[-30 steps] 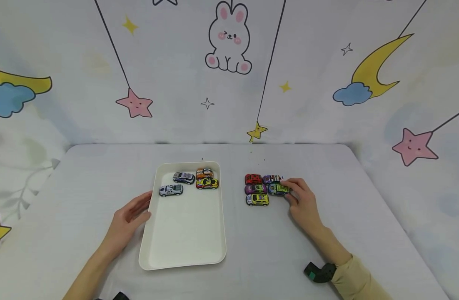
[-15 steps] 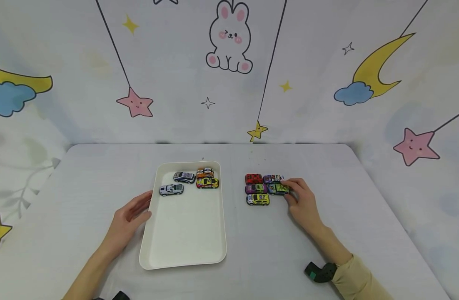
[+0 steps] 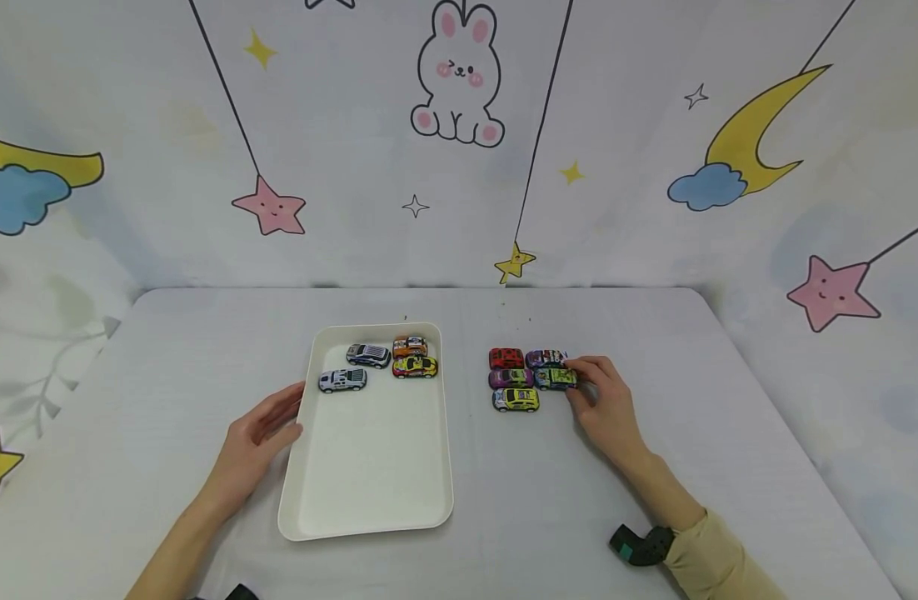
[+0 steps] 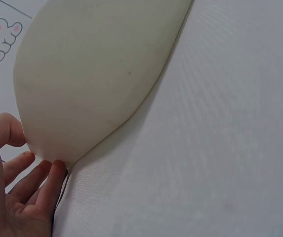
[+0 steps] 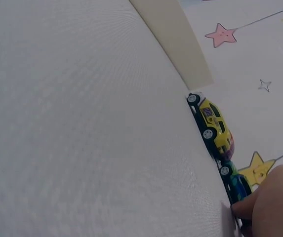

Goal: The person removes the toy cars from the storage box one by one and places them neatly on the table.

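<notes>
In the head view my right hand (image 3: 607, 410) pinches the right end of a green-and-blue toy car (image 3: 553, 379) between thumb and forefinger. This car stands in a tight cluster with a red toy car (image 3: 506, 358), a purple one (image 3: 511, 378), a yellow one (image 3: 516, 400) and a white-and-purple one (image 3: 545, 358). The right wrist view shows the yellow car's side (image 5: 214, 121), with the pinched car partly hidden by the fingers. My left hand (image 3: 251, 450) rests its fingertips and thumb against the left wall of a white tray (image 3: 448, 450), its fingers fairly straight.
Inside the tray, near its far end, stand a silver toy car (image 3: 342, 380), a blue-and-white one (image 3: 368, 356), an orange one (image 3: 410, 347) and a yellow-and-red one (image 3: 415, 367). The white-covered table (image 3: 534, 517) ends at a printed cloth backdrop (image 3: 339, 150).
My right hand has nudged the green-and-blue car slightly left, and the purple and red cars have shifted a little with it. The left hand and tray stay put.
</notes>
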`<state>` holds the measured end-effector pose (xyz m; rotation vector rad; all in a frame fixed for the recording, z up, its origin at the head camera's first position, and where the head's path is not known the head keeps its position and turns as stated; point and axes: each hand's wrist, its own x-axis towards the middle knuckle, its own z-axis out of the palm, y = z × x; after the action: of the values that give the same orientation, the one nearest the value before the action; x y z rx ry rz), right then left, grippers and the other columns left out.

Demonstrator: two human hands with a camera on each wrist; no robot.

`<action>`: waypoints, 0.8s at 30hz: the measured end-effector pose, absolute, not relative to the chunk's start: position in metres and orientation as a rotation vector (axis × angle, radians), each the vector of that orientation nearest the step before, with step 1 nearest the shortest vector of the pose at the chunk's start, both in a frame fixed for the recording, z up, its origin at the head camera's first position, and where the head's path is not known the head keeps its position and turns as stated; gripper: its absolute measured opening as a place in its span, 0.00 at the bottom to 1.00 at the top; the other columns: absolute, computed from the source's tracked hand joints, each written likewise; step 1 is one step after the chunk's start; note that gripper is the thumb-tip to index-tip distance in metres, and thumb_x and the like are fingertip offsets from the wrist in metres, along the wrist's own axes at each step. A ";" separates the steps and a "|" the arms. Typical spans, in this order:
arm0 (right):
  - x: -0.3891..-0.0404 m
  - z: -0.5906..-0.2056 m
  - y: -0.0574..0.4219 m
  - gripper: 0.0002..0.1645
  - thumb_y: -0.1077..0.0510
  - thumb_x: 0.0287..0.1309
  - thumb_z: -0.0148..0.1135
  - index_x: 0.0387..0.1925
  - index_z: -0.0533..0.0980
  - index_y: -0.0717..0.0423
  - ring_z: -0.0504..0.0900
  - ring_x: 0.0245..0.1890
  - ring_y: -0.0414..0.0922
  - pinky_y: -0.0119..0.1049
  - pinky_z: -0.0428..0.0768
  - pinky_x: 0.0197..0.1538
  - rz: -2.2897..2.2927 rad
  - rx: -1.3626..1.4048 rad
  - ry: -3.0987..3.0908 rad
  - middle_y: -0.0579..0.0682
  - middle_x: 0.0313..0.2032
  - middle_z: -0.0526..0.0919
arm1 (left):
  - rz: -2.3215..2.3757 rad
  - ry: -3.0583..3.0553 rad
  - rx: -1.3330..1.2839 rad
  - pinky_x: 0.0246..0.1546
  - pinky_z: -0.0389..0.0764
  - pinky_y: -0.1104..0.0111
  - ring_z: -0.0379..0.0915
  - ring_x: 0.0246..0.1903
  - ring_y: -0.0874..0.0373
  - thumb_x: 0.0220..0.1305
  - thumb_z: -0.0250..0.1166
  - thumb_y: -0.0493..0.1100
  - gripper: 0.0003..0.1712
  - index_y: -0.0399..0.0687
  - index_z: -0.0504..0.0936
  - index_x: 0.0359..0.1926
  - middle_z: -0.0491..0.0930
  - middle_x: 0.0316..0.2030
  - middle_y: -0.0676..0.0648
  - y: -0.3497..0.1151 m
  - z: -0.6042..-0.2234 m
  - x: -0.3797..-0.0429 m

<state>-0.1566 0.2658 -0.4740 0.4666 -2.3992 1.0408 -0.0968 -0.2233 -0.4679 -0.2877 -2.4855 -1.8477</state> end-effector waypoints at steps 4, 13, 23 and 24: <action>-0.156 -0.472 0.265 0.28 0.82 0.42 0.69 0.48 0.80 0.67 0.84 0.43 0.52 0.13 0.72 0.52 1.040 0.465 -2.400 0.58 0.47 0.78 | -1.855 -2.482 -0.290 0.59 0.70 0.85 0.69 0.61 0.77 0.73 0.59 0.36 0.29 0.39 0.66 0.72 0.67 0.69 0.32 -0.223 -0.467 -0.096; -0.156 -0.473 0.266 0.27 0.82 0.42 0.68 0.48 0.80 0.67 0.84 0.43 0.52 0.13 0.72 0.52 1.041 0.457 -2.399 0.57 0.46 0.79 | -1.850 -2.476 -0.307 0.59 0.70 0.85 0.69 0.62 0.76 0.73 0.59 0.36 0.29 0.39 0.66 0.72 0.67 0.69 0.32 -0.223 -0.468 -0.097; -0.157 -0.474 0.267 0.26 0.80 0.44 0.65 0.49 0.80 0.67 0.83 0.43 0.52 0.15 0.72 0.54 1.042 0.466 -2.393 0.57 0.47 0.79 | -1.844 -2.491 -0.291 0.59 0.70 0.85 0.68 0.61 0.78 0.73 0.59 0.37 0.29 0.42 0.66 0.72 0.68 0.69 0.35 -0.223 -0.468 -0.097; -0.157 -0.474 0.267 0.26 0.80 0.45 0.65 0.49 0.80 0.66 0.83 0.43 0.52 0.15 0.72 0.54 1.044 0.467 -2.393 0.57 0.47 0.78 | -1.843 -2.491 -0.292 0.59 0.70 0.85 0.68 0.61 0.78 0.73 0.59 0.37 0.29 0.41 0.66 0.72 0.68 0.69 0.35 -0.223 -0.468 -0.097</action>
<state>-0.1566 0.2669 -0.4735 0.4667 -2.3927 1.0435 -0.0969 -0.2234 -0.4680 -0.2922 -2.4912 -1.8432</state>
